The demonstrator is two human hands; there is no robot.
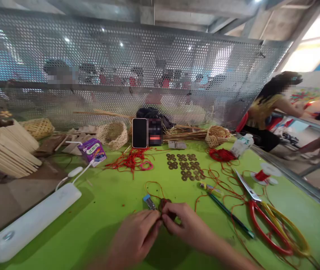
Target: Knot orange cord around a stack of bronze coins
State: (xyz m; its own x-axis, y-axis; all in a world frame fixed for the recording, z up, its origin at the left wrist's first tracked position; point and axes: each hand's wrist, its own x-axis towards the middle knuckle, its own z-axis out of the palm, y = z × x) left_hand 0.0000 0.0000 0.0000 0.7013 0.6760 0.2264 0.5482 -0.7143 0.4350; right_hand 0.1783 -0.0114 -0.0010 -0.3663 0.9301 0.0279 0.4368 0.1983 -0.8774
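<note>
My left hand [138, 234] and my right hand [189, 225] meet low in the middle, fingertips pinched almost together. Between them are dark round coins [164, 203] with a thin red cord [154, 182] looping up and away from them. Right thumb and forefinger press on the coins' near edge. The left fingers pinch at the same spot; the bit of cord there is mostly hidden. Just beyond the left fingertips lies a small clear lighter [149, 201] with a blue end. Farther off, brass-coloured coins [184, 165] lie in grouped clusters.
Large scissors [269, 225], a green pen [230, 215], a thread spool [262, 174] and loose red cord [224, 154] lie right. At left are a white power strip [38, 221] and purple drink carton [92, 150]. Baskets [111, 135] and a phone [140, 133] stand behind. Another person [275, 105] sits right.
</note>
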